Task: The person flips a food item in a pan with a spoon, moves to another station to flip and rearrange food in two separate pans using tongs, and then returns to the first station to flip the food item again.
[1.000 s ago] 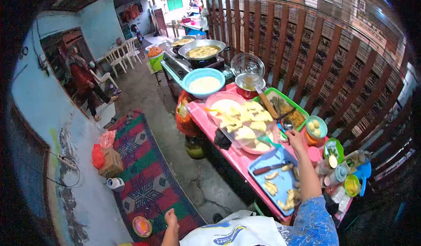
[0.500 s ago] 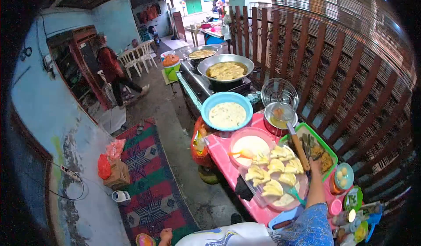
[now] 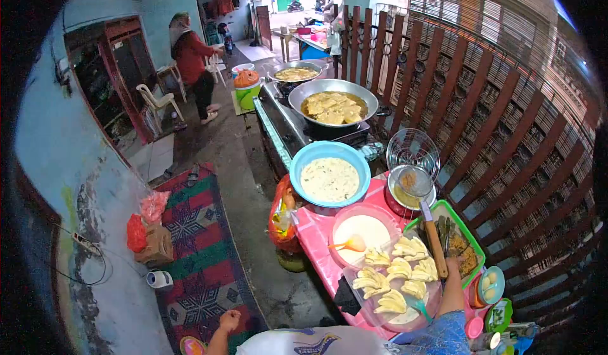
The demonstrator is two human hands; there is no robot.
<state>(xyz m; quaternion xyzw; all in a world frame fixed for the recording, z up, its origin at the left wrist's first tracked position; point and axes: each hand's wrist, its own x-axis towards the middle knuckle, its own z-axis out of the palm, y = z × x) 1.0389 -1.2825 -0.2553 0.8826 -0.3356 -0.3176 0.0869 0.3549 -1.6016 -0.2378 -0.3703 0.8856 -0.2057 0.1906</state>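
My right hand (image 3: 453, 264) reaches to the near edge of a green tray (image 3: 480, 263), beside the strainer's wooden handle (image 3: 436, 241). Its fingers are mostly hidden there, close to dark metal utensils (image 3: 446, 229) and brown crumbly food (image 3: 467, 259). Left of it, pale sliced fan-shaped pieces (image 3: 390, 301) lie on a clear sheet over a bowl. A pink bowl of white batter (image 3: 362, 229) holds an orange ladle (image 3: 354, 243). My left hand (image 3: 230, 320) hangs low over the patterned rug, fingers curled in, with nothing visible in them.
A blue basin of batter (image 3: 330, 179) stands before a wok of frying food (image 3: 334, 107) on the stove (image 3: 285, 117). A second wok (image 3: 295, 72) is behind. A wooden fence (image 3: 468, 108) runs along the right. Another person (image 3: 192, 60) stands at the back left near plastic chairs.
The view has shifted slightly. The other person has moved away towards the back and now faces right. My left hand appears higher and further left; my right hand remains by the tray.
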